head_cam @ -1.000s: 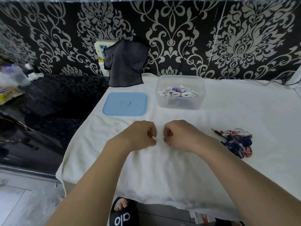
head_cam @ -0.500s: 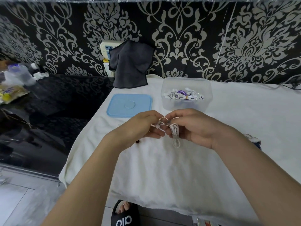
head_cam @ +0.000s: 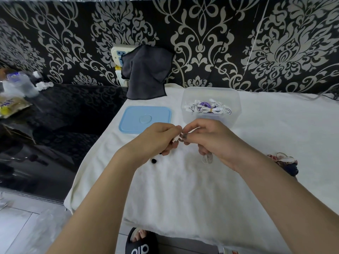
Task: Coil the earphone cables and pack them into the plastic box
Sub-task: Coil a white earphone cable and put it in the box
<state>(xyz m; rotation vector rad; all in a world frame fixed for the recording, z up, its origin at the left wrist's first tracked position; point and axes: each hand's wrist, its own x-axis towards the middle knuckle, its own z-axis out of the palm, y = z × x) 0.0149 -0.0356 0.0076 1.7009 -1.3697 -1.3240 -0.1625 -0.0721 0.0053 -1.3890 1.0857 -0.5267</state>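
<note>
Centre frame, just above the white towel (head_cam: 183,189) on the table: both hands meet fingertip to fingertip. Left hand (head_cam: 157,138) has fingers curled, pinching the white earphone (head_cam: 177,138) end. Right hand (head_cam: 209,140) pinches the same cable near a dark bud or plug at its fingertips; which one, cannot tell. A loop of the coil (head_cam: 207,158) hangs below the right palm, partly hidden.

Box (head_cam: 211,105), upper centre right, open, just beyond the hands; it holds tied white and purple earphone bundles. Blue lid (head_cam: 145,119) lies flat to the box's left. A small black piece (head_cam: 153,160) sits loose on the towel under the left wrist. Coloured cables (head_cam: 283,163) at right edge, well apart, not yet coiled.

Risks, as judgement:
- Coil is held by pinch only; if either pinch slackens the loops likely spring open and need rewinding.
- Loose end may snag on the hanging loop and knot.
- Black piece could be an ear tip; it could be brushed off the table by the left forearm.
- Coil dropped in untied may tangle with bundles already in the box.

Orientation: pinched cable stretch runs roughly left-right between hands. Hanging loop's long axis is near vertical, pointing toward bottom of frame.
</note>
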